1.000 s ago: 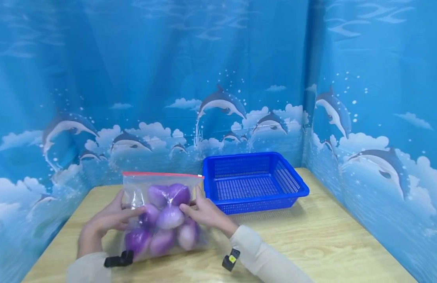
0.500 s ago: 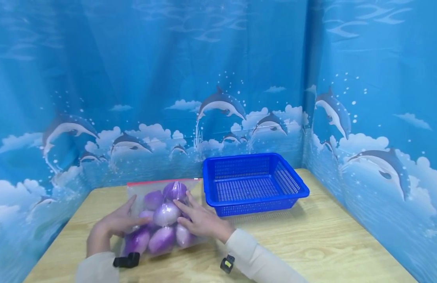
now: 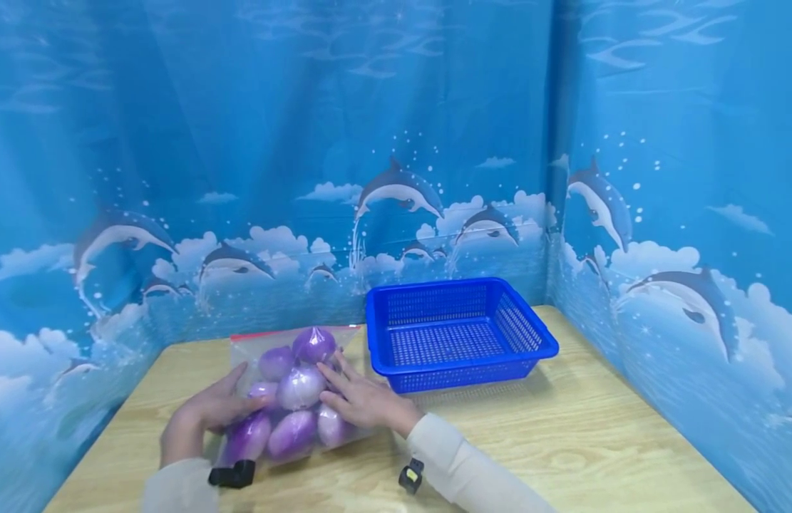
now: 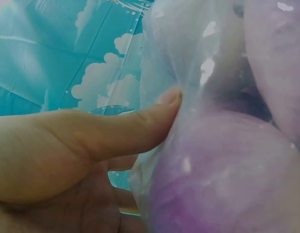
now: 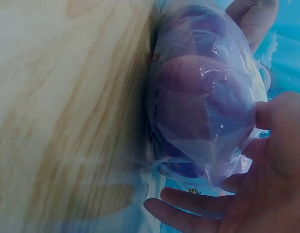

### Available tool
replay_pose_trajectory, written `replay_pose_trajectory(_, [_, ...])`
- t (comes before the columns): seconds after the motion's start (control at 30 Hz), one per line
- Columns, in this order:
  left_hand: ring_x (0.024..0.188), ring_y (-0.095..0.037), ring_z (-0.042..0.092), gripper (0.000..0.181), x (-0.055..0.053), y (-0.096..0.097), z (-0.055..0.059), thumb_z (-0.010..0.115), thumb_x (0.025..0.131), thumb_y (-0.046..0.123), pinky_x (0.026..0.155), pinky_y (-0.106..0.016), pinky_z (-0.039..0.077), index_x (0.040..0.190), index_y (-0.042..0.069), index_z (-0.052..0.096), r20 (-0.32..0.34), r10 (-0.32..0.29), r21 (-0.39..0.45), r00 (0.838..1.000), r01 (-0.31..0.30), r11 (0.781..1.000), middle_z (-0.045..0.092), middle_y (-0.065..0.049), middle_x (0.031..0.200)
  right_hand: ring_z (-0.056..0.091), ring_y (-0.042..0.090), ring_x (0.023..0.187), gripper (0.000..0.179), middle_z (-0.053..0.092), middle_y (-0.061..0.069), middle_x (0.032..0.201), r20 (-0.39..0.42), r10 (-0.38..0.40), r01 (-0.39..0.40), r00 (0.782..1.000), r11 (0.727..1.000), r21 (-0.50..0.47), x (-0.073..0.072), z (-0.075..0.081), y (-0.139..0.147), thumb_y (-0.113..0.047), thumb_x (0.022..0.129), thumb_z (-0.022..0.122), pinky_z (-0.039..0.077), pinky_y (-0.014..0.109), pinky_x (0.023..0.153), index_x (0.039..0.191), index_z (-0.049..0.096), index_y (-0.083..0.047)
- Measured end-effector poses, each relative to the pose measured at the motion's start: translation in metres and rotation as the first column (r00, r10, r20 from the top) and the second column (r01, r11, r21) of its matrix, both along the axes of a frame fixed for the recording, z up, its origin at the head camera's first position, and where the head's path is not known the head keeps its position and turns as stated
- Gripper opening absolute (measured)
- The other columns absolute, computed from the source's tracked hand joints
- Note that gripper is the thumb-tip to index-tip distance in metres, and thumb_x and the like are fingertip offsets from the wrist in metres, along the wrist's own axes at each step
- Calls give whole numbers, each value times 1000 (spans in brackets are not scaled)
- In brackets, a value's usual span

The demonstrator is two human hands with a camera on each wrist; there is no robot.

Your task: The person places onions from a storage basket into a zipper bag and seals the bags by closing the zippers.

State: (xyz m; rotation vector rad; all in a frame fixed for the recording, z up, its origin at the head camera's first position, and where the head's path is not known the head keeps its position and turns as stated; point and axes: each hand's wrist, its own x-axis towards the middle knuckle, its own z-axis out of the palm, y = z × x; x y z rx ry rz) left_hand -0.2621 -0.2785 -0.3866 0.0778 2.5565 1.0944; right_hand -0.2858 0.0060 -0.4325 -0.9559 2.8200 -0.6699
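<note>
A clear zip bag [image 3: 251,347] with a red seal lies on the table, filled with several purple-and-white rounded pieces that look like onions [image 3: 293,434]. At its left side is my left hand [image 3: 206,413], thumb on the plastic and index finger stretched out beside the bag. The left wrist view shows that thumb [image 4: 140,128] straight against the plastic, other fingers partly hidden below it. My right hand [image 3: 363,395] rests on the bag's right side with fingers spread. In the right wrist view its thumb [image 5: 263,115] touches the plastic, and two fingers extend past the bag.
A blue perforated basket [image 3: 463,365] stands right of the bag, close to its upper right corner. The wood-grain table [image 3: 562,427] ends at a blue dolphin-print curtain [image 3: 274,178] behind and to the sides. Small black cameras [image 3: 232,474] sit on both wrists.
The bag has come down from a raised, tilted position and now lies flatter. My right hand went from gripping its edge to resting with spread fingers. The last half second shows little movement.
</note>
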Motion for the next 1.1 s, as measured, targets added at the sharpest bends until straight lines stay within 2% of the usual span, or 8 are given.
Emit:
replay_pose_trajectory(0.2, [138, -66, 35, 104, 1, -3, 2, 63, 101, 44, 99, -66, 55, 162, -2, -8, -20, 14, -5, 1000, -14, 1000, 4, -44, 161, 32, 43, 154, 63, 7, 22, 173, 34, -19, 22, 999, 997, -78, 4, 6, 1, -49, 108, 42, 41, 67, 118, 164, 27, -28])
replay_pose_trajectory(0.27, [135, -65, 41, 99, 1, -5, 3, 60, 103, 39, 94, -63, 58, 161, -3, -7, -27, 11, -5, 1000, -11, 1000, 6, -45, 160, 35, 43, 152, 63, 18, 26, 170, 33, -27, 30, 999, 995, -98, 4, 10, 1, -46, 107, 48, 42, 67, 117, 163, 30, -24])
replay_pose_trajectory(0.37, [130, -64, 46, 93, 0, -7, 3, 58, 104, 34, 90, -61, 60, 161, -3, -5, -22, 19, 0, 1000, -19, 1000, 12, -47, 158, 50, 37, 144, 66, 40, 22, 163, 61, -25, 31, 998, 994, -100, 5, 14, 1, -44, 106, 51, 49, 56, 115, 163, 28, -20])
replay_pose_trajectory(0.47, [130, -65, 45, 89, -2, -7, 2, 56, 105, 32, 89, -62, 60, 161, -4, -4, -19, 25, -5, 999, -25, 1000, 16, -48, 155, 60, 30, 135, 71, 53, 15, 155, 139, -15, 28, 990, 995, -96, 5, 17, 2, -44, 106, 50, 53, 44, 113, 165, 22, -19])
replay_pose_trajectory(0.57, [131, -65, 45, 86, -5, -7, 1, 54, 106, 31, 91, -63, 59, 162, -3, -1, -26, 30, -21, 999, -30, 999, 18, -48, 155, 59, 32, 136, 72, 51, 15, 157, 208, -14, 37, 978, 994, -106, 5, 18, 3, -47, 107, 48, 52, 45, 115, 166, 17, -20])
replay_pose_trajectory(0.77, [137, -65, 39, 79, -12, -6, 0, 52, 106, 24, 109, -73, 44, 161, -7, 6, -130, 34, -103, 991, -48, 994, 24, -48, 155, 62, 32, 132, 73, 53, 18, 155, 223, -6, 45, 975, 984, -170, 0, 13, 3, -45, 107, 50, 56, 43, 109, 167, 16, -19])
replay_pose_trajectory(0.9, [141, -65, 31, 72, -17, -3, -2, 49, 104, 18, 115, -76, 33, 160, -9, 11, -190, 56, -109, 980, -78, 991, 26, -47, 155, 62, 33, 131, 73, 53, 20, 153, 228, -12, 63, 974, 974, -219, -5, 8, 2, -44, 107, 50, 57, 45, 108, 167, 15, -20])
replay_pose_trajectory(1.1, [144, -65, 26, 70, -22, 3, -6, 45, 103, 14, 117, -77, 25, 162, -5, 10, -168, 156, -43, 973, -166, 985, 21, -43, 159, 59, 35, 135, 72, 52, 21, 154, 192, -6, 52, 981, 971, -235, -9, 5, -1, -41, 108, 50, 53, 47, 113, 166, 18, -15])
